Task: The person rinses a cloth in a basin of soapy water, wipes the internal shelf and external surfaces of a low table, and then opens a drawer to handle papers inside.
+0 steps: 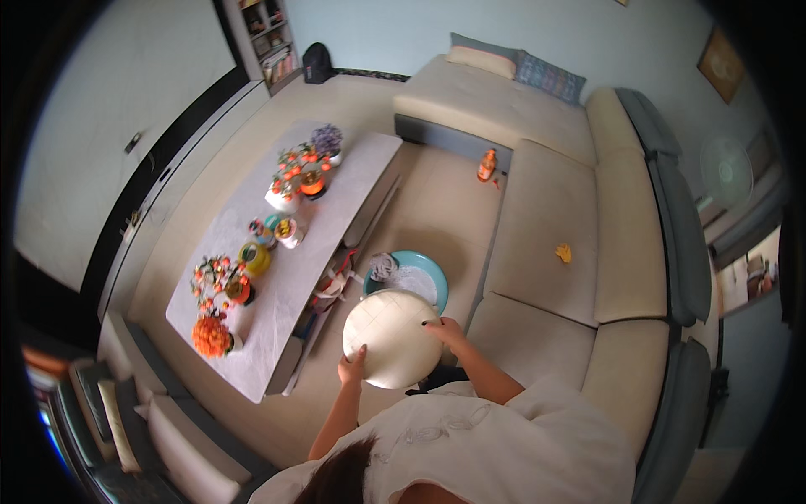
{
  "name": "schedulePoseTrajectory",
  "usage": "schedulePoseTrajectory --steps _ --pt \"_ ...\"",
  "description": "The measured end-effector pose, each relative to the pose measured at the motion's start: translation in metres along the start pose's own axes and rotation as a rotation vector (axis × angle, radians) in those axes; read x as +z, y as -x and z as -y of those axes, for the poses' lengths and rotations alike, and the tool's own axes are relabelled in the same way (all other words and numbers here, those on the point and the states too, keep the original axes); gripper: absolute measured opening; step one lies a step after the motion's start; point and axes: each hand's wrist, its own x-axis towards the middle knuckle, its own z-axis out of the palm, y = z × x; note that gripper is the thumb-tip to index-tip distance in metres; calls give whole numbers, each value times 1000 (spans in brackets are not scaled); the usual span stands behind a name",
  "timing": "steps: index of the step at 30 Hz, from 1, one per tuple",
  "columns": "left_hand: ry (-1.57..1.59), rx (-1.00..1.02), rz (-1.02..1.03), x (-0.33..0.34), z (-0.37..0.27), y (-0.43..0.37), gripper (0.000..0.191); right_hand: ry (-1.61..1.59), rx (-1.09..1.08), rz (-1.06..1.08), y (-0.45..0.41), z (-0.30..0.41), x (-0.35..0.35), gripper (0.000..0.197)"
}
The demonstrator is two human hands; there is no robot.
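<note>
A round cream-coloured padded stool top or cushion [393, 340], its surface stitched in squares, is held in front of my body. My left hand [352, 367] grips its left edge, thumb on top. My right hand [445, 332] holds the right edge. What lies under the round thing is mostly hidden. Just beyond it, a teal basin [439, 277] with sudsy water stands on the floor, partly covered from view. A grey bunched cloth or mop head [383, 267] rests at the basin's left rim.
A long grey coffee table [277, 296] at left bears potted plants and jars. The beige sectional sofa [541, 220] runs along the right, with a yellow cloth [563, 253] on its seat. An orange bottle [487, 166] stands on the floor near the sofa corner.
</note>
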Motion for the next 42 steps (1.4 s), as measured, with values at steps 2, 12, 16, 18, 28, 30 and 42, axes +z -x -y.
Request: schedulePoseTrajectory --steps 2,12,16,18,28,30,42 --pt "-109 46 15 30 -24 -18 68 -64 2 -68 -24 3 -28 41" --pt "-154 47 -28 83 -108 -65 68 283 -190 -246 -115 43 -66 38" --pt "-113 82 -34 74 -119 -110 64 150 -138 -224 -132 73 -40 39" --pt "-92 107 34 84 -143 -124 62 199 -178 -311 -143 76 -44 38" --pt "-220 249 121 157 -220 -179 51 27 -204 -302 -189 131 -99 30" --pt "-153 238 104 174 -223 -191 54 35 -150 -268 -205 145 -110 30" --pt "-27 -62 -317 285 -244 -227 55 347 -100 240 -393 245 -183 35"
